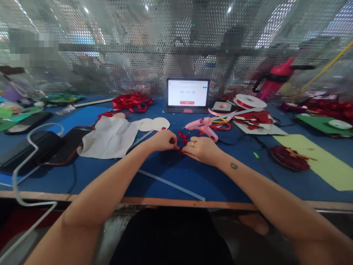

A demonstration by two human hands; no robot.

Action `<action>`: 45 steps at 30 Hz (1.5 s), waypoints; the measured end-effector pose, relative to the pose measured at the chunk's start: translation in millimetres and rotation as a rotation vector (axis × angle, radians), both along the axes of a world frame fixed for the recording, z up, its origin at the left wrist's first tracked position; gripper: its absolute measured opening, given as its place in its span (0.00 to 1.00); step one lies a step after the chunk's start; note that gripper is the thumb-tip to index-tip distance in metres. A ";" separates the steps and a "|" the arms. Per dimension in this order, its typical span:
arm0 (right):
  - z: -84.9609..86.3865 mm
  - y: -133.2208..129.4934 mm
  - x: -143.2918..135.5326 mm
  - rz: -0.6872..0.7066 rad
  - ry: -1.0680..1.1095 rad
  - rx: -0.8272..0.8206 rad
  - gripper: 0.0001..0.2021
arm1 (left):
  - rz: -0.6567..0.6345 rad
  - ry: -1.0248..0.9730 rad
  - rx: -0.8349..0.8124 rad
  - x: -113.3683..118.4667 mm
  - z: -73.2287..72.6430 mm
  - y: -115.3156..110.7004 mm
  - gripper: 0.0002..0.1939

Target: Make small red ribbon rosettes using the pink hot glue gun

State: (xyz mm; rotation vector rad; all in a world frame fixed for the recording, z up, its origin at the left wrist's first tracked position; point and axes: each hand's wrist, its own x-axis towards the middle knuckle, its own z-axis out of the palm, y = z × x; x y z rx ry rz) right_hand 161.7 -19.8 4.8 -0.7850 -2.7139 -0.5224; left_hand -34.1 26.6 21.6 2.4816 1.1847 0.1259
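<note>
My left hand (164,140) is closed in a pinch above the middle of the blue table. Opposite it, my right hand (203,150), with a ring on one finger, is closed too. Their fingertips meet at a small dark red ribbon piece (180,150), mostly hidden by the fingers. Just beyond lie several curled red ribbon scraps (182,137). A pink glue gun (202,125), with a glue stick in its back end, rests behind my right hand, its nozzle pointing left. Nearer to me a loose clear glue stick (172,184) lies slantwise.
Left are a white cloth (109,138), white paper circles (154,124), a phone (67,145) and a white cable (34,145). A tablet (188,94) stands behind. To the right are ribbon spools (249,101), scissors (220,126), yellow paper (328,162) and a dark red bundle (289,158).
</note>
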 end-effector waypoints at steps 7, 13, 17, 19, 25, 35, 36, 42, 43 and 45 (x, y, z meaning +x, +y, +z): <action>-2.8 2.9 0.5 0.015 -0.026 0.013 0.12 | -0.007 -0.011 0.007 -0.5 -0.3 0.6 0.10; -5.8 3.8 -3.6 0.014 -0.043 0.008 0.12 | -0.002 0.002 0.000 0.5 1.4 -0.2 0.10; -5.8 2.5 -7.8 0.001 -0.102 0.046 0.13 | -0.004 0.019 0.017 0.0 2.6 -0.6 0.10; -5.8 2.6 -8.6 0.005 -0.111 0.066 0.14 | -0.015 0.011 0.018 -1.4 3.1 -0.6 0.10; 5.7 1.3 4.8 -0.073 -0.012 0.214 0.16 | 0.117 -0.294 0.023 -3.7 8.6 -1.6 0.13; 32.4 -23.6 32.1 -0.176 0.184 0.575 0.09 | 0.018 -0.637 0.550 19.6 8.4 -45.1 0.06; 32.7 -24.1 30.8 -0.140 0.202 0.611 0.08 | -0.001 -0.652 0.606 21.0 6.9 -47.1 0.05; 34.7 -25.5 22.6 -0.015 0.232 0.711 0.03 | -0.076 -0.662 0.792 21.7 4.0 -48.1 0.03; 35.0 -26.0 22.1 -0.015 0.229 0.712 0.03 | -0.078 -0.660 0.806 21.4 4.4 -48.0 0.03; 35.3 -26.8 21.8 -0.017 0.227 0.712 0.04 | -0.081 -0.659 0.827 21.2 5.2 -48.3 0.02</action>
